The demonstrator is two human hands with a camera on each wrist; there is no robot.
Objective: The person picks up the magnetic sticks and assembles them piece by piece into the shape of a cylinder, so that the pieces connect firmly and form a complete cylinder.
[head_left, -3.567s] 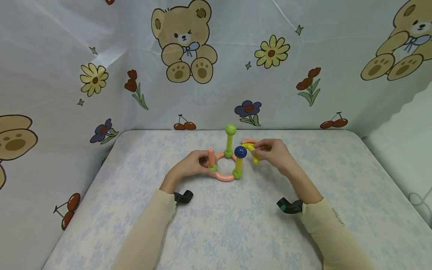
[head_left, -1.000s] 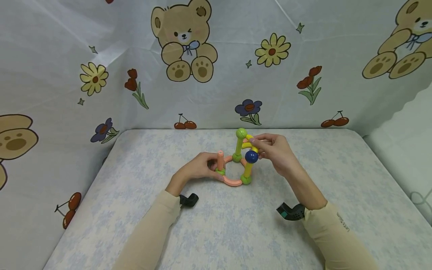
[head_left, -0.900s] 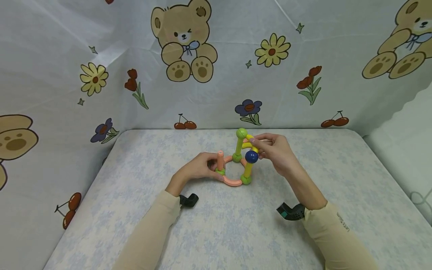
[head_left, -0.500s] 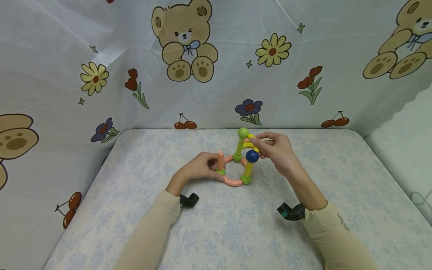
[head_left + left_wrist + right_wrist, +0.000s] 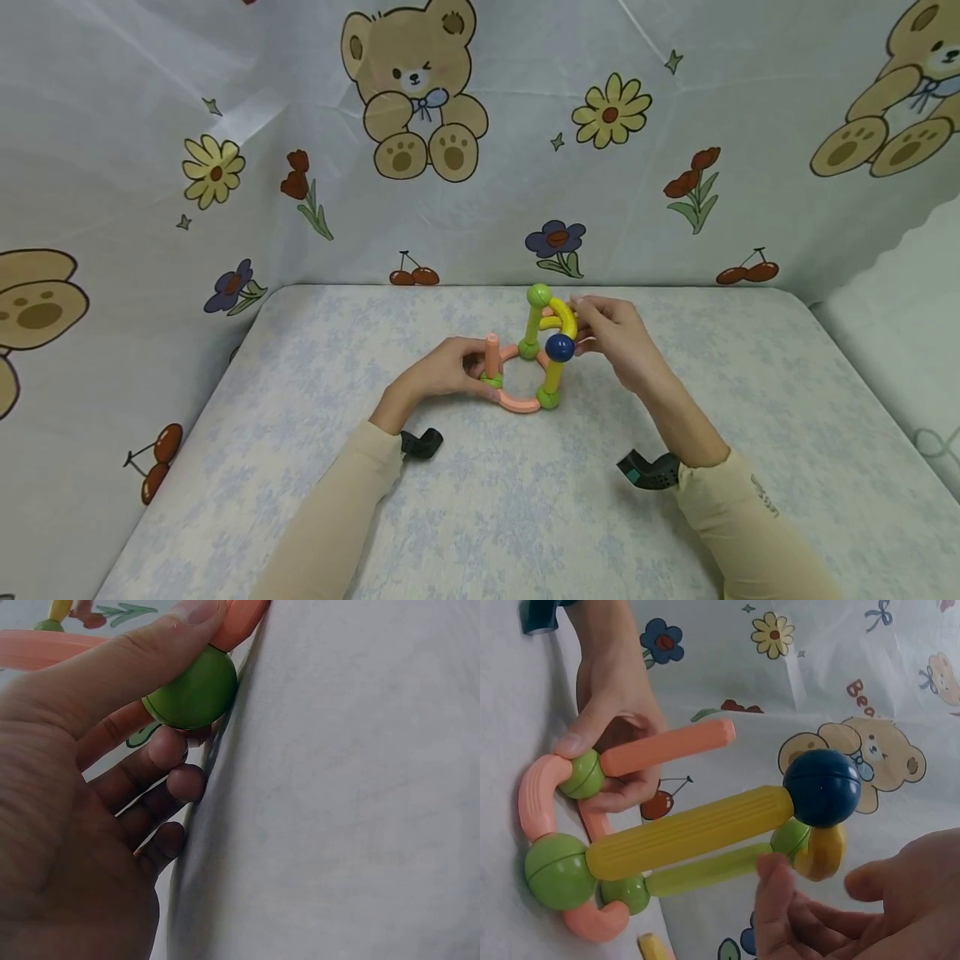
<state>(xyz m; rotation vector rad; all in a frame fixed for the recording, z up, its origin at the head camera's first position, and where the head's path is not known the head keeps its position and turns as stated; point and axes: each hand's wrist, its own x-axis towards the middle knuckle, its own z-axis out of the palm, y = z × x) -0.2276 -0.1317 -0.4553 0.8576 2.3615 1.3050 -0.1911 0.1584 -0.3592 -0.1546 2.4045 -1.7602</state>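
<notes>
A magnetic rod-and-ball toy stands on the table, its base a ring of curved pink rods joined by green balls. My left hand pinches the left base ball between thumb and fingers, beside an upright pink rod. Two more uprights rise from the ring: a light green rod topped by a green ball, and a yellow rod topped by a blue ball. A curved yellow rod bridges these two top balls. Just right of it, my right hand has thumb and fingers parted, holding nothing.
Behind the toy, a loose curved yellow rod lies by a curved pink piece, partly hidden by the right hand. The table has a pale blue patterned cover and meets a printed cloth at the back.
The right hand brought the curved yellow rod from beside the toy up onto the top balls, then let go. The toy shifted slightly right, with the left hand staying at its base ball.
</notes>
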